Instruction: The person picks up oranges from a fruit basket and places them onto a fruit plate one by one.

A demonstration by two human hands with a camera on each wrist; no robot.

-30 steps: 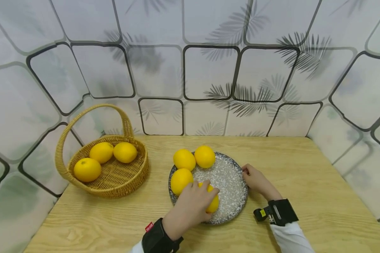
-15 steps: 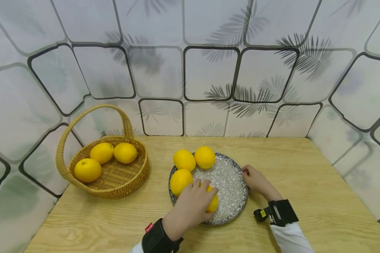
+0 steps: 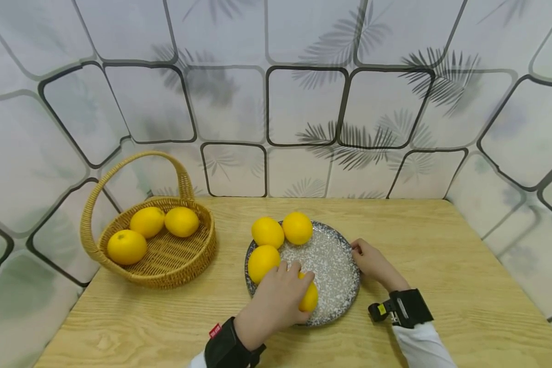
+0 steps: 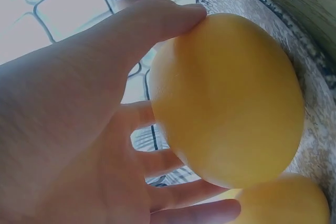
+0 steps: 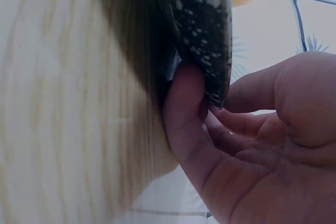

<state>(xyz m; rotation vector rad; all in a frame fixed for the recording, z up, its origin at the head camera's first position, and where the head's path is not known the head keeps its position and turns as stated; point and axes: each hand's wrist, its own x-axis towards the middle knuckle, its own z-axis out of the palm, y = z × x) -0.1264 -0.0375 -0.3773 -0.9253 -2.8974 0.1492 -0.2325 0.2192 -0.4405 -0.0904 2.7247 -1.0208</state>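
Note:
My left hand [image 3: 280, 299] is curled over a yellow-orange orange [image 3: 309, 296] at the near side of a speckled grey plate [image 3: 333, 276]. In the left wrist view, the thumb [image 4: 181, 22] lies along one side of that orange [image 4: 231, 103] and the fingers reach round the other. Three more oranges sit on the plate: one [image 3: 263, 263] just beyond the left hand, another [image 3: 268, 232] behind it, and a third [image 3: 297, 228] at the far rim. My right hand [image 3: 372, 261] pinches the plate's right rim; in the right wrist view one digit [image 5: 185, 98] is under the plate's edge [image 5: 202, 30].
A wicker basket [image 3: 175, 276] with a tall arched handle stands left of the plate, holding three oranges [image 3: 127, 247] along its left and back. Both stand on a light wooden table [image 3: 418, 230]. A patterned cloth backdrop [image 3: 303, 107] encloses the back and sides.
The left fingers have shifted slightly on the orange, and less of it shows between them. The right hand, plate, basket and other oranges have not visibly moved.

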